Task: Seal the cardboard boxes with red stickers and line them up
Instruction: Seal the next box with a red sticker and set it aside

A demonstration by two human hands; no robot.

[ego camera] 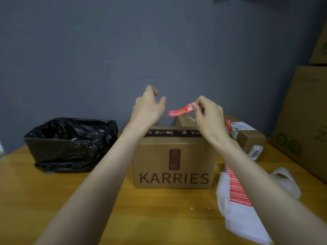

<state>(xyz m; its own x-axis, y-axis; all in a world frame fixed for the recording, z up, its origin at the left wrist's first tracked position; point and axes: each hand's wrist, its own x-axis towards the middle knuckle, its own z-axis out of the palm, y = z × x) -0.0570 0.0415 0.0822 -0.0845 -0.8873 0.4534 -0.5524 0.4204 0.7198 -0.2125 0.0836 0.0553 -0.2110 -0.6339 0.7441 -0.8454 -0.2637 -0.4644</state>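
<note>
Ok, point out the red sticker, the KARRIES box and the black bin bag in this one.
red sticker [180, 110]: head view, middle of the loose strip.
KARRIES box [174, 144]: head view, front face, just above the printed logo.
black bin bag [70, 147]: head view, crumpled front side.

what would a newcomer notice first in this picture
A red sticker pinched by the right hand, held up above the brown KARRIES box in the middle of the wooden table. The left hand is open beside it, and a black bag sits to the left.
</note>
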